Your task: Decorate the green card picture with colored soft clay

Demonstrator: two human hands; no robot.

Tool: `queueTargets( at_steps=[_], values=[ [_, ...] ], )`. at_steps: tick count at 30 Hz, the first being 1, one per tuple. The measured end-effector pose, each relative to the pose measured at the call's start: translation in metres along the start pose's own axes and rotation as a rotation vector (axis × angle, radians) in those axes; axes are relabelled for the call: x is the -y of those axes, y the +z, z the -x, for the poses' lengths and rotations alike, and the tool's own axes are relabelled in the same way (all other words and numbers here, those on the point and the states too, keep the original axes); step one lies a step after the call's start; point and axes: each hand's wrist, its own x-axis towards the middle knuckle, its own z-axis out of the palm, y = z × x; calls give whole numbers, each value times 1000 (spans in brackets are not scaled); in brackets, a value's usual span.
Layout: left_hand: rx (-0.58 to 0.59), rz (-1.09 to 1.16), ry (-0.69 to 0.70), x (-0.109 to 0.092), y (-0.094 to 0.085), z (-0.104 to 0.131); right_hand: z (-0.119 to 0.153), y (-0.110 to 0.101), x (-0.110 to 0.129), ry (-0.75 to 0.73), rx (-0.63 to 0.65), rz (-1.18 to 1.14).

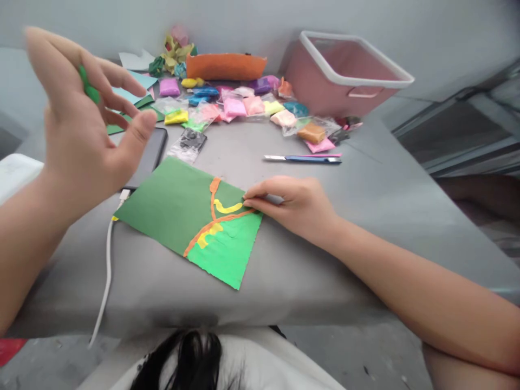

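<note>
My left hand (87,124) is raised above the left side of the table, its fingers curled. A small piece of green clay (88,86) is tucked between those fingers. At the right edge of the dark green card (162,200), my right hand (292,206) has thumb and forefinger pinched together on the end of a curved yellow clay strip (227,208). Orange clay lines (213,203) run across the card. Bright green clay (231,249) covers its near right corner, with a short yellow clay shape (209,235) next to the orange line.
Several bagged clay packs (234,106) lie along the back, before an orange pouch (226,67). A pink basket (345,76) stands at back right. A craft knife (303,159) lies beyond my right hand. A phone (152,157) with a white cable (108,271) sits left.
</note>
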Motion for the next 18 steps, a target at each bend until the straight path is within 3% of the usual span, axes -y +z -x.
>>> queueTargets(
  at_steps=[1, 3, 6, 8, 12, 18],
  values=[
    [42, 127, 0, -5, -1, 4, 0, 1, 3, 27, -19, 26],
    [277, 276, 28, -20, -3, 15, 1, 2, 7, 63, -46, 58],
    [708, 224, -27, -44, -5, 37, 3, 0, 11, 130, -57, 38],
    [831, 299, -15, -55, -2, 52, 3, -2, 13, 171, -60, 3],
    [916, 331, 13, -57, 15, 66, 1, -6, 14, 245, -68, -63],
    [892, 386, 123, -32, 30, 45, -3, -5, 12, 347, -70, -262]
  ],
)
